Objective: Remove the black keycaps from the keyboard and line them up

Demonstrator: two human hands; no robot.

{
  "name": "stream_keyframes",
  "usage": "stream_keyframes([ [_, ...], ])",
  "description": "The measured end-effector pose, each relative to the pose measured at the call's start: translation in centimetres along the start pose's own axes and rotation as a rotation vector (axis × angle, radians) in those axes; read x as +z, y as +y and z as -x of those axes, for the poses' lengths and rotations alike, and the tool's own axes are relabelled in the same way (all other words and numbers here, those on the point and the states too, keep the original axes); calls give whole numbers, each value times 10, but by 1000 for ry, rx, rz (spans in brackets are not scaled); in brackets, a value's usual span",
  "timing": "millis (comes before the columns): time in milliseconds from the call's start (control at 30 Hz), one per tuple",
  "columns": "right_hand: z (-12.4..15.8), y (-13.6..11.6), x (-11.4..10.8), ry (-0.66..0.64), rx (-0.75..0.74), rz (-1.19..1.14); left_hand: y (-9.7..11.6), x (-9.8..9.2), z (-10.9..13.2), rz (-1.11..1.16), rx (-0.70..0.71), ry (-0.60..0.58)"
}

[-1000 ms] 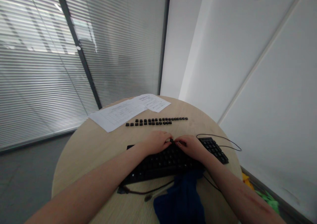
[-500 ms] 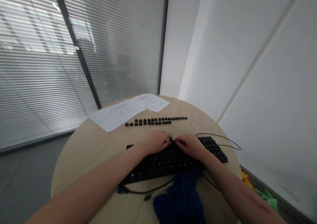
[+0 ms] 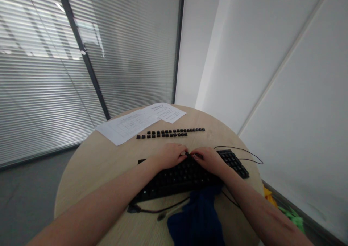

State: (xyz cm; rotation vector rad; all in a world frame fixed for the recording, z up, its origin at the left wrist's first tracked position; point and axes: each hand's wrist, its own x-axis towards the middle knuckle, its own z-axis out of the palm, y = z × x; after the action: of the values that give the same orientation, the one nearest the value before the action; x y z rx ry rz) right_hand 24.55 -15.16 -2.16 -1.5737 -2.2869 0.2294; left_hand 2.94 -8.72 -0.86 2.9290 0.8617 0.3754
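Note:
A black keyboard (image 3: 176,179) lies on the round wooden table (image 3: 103,162) in front of me. My left hand (image 3: 170,156) and my right hand (image 3: 209,159) rest on the keyboard's far edge, fingertips meeting. Both hands are curled in a pinch around a small black piece (image 3: 187,154) between them, probably a keycap; I cannot make it out clearly. Beyond the hands, rows of loose black keycaps (image 3: 170,132) lie on the table.
White paper sheets (image 3: 136,122) lie at the table's far side. A thin black cable (image 3: 244,152) loops right of the keyboard, another cable (image 3: 160,210) runs at its near side. Dark blue cloth (image 3: 198,220) lies nearest me. Glass wall with blinds left, white wall right.
Both hands stay pinched at the same spot on the keyboard. Only the view has shifted slightly.

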Motion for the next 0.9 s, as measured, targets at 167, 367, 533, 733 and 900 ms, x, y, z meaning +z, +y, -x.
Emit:
stream_keyframes([
  [167,0,0,1,10,-2,10,0,0,0,7,0,0],
  [367,0,-1,0,19,-10,12,0,0,0,-1,4,0],
  [533,-1,0,0,8,-16,11,-2,2,-1,1,8,7],
  [733,0,0,1,4,-2,-8,-2,3,0,5,5,5],
  [900,0,-1,-1,-6,0,-28,-2,3,-1,13,10,-7],
])
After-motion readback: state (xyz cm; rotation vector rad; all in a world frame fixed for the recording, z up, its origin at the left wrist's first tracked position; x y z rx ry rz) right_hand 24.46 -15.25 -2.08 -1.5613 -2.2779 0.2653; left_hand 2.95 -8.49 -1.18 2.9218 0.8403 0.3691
